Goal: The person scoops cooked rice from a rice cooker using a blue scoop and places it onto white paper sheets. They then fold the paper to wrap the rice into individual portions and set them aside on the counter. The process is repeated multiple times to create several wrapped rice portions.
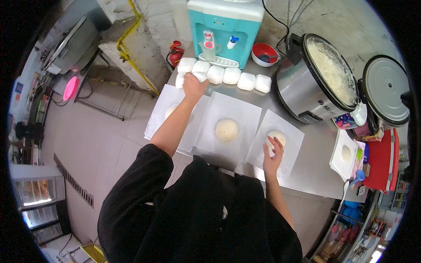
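My left hand (194, 86) grips a white paper-wrapped bundle (200, 76) at the near side of a row of similar wrapped bundles (232, 75) below the water dispenser. My right hand (273, 154) rests with spread, curved fingers on a rice mound (277, 135), which lies on the right paper sheet (294, 144). Another round rice mound (226, 130) sits on the middle paper sheet (236, 105). On the left paper stack (161, 111), a third mound (170, 111) is partly hidden by my left forearm.
A large rice cooker (302, 85) full of rice stands open at the back right of the steel table (315, 171). Behind the bundles are a turquoise water dispenser (223, 33) and a red bowl (264, 52). A red box (378, 161) stands far right, near a blue scoop (360, 175).
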Demonstrator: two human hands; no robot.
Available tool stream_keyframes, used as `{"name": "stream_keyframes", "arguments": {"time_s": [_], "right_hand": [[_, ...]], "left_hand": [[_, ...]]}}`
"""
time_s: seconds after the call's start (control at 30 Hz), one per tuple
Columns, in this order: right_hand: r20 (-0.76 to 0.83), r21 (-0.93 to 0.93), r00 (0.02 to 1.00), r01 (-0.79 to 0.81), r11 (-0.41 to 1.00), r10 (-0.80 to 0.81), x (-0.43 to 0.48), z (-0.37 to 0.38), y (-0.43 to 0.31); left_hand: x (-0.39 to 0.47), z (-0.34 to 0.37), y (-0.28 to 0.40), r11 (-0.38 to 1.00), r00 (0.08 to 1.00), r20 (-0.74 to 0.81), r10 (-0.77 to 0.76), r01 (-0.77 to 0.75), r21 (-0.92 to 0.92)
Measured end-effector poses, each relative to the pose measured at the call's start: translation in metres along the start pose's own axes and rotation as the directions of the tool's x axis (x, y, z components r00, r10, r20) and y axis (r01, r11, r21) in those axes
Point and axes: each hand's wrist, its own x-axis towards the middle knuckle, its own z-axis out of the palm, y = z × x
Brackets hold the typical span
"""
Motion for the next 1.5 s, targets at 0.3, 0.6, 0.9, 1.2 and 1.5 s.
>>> {"name": "stream_keyframes", "arguments": {"time_s": [0.3, 0.6, 0.9, 1.2, 1.5], "right_hand": [[0.358, -0.45, 0.895, 0.415, 0.791, -0.265, -0.04, -0.112, 0.079], [0.495, -0.541, 0.837, 0.506, 0.671, -0.232, -0.086, -0.139, 0.119], [0.032, -0.001, 0.998, -0.059, 0.998, 0.059, -0.032, -0.145, 0.136], [-0.024, -0.373, 0.972, -0.224, 0.9, 0.232, 0.023, -0.134, 0.149], [0.42, -0.588, 0.885, 0.096, 0.803, 0.202, 0.14, -0.135, 0.14]], "left_hand": [[-0.04, 0.011, 0.057, 0.954, 0.898, -0.322, 0.3, -0.273, 0.126], [-0.291, 0.025, 0.103, 0.303, 0.019, 0.366, 0.931, -0.602, -0.739], [-0.294, 0.044, 0.1, 0.369, 0.275, 0.249, 0.929, -0.612, -0.7], [-0.29, 0.085, 0.152, 0.809, 0.718, 0.382, 0.582, -0.559, -0.182], [-0.324, 0.07, 0.172, 0.735, 0.772, 0.287, 0.567, -0.317, -0.6]]}}
